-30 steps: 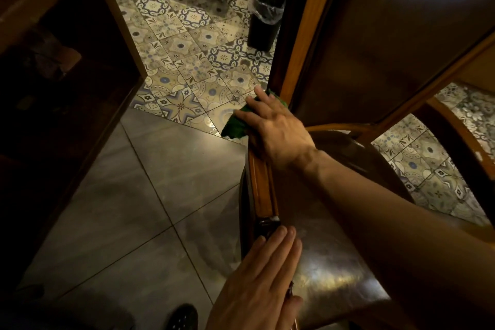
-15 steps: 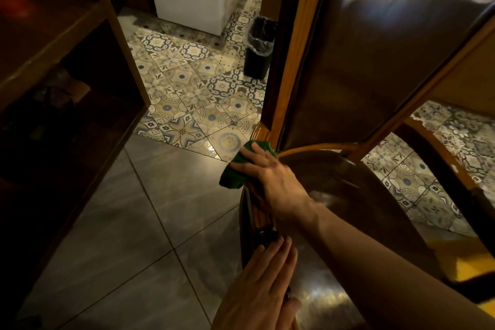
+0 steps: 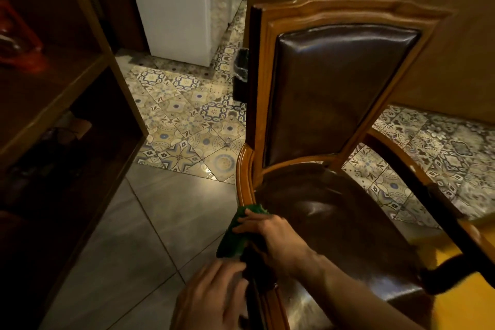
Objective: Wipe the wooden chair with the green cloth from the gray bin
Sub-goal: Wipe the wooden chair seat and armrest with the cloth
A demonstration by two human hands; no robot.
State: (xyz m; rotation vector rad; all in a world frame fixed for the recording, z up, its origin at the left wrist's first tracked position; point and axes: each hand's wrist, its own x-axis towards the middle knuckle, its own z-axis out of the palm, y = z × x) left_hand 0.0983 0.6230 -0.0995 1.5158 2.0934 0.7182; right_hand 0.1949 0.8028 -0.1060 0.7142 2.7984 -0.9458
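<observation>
The wooden chair (image 3: 257, 94) with a dark leather seat and back fills the right half of the view. My right hand (image 3: 276, 238) presses the green cloth (image 3: 234, 236) against the left wooden rail of the seat, with part of the cloth hanging over the outer side. My left hand (image 3: 211, 300) lies flat, fingers together, on the same rail nearer the front corner, just below the cloth. The gray bin is not visible.
A dark wooden shelf unit (image 3: 88, 67) stands close on the left. Behind the chair are a black lined trash can (image 3: 241, 72) and a white appliance (image 3: 182, 5) on patterned tiles. Gray floor tiles (image 3: 128, 244) lie between shelf and chair. A wooden armrest (image 3: 417, 177) curves at right.
My right hand has slid the green cloth along the left seat rail from the backrest corner toward the front. The view has tilted upward, showing the whole backrest. My left hand stays on the rail.
</observation>
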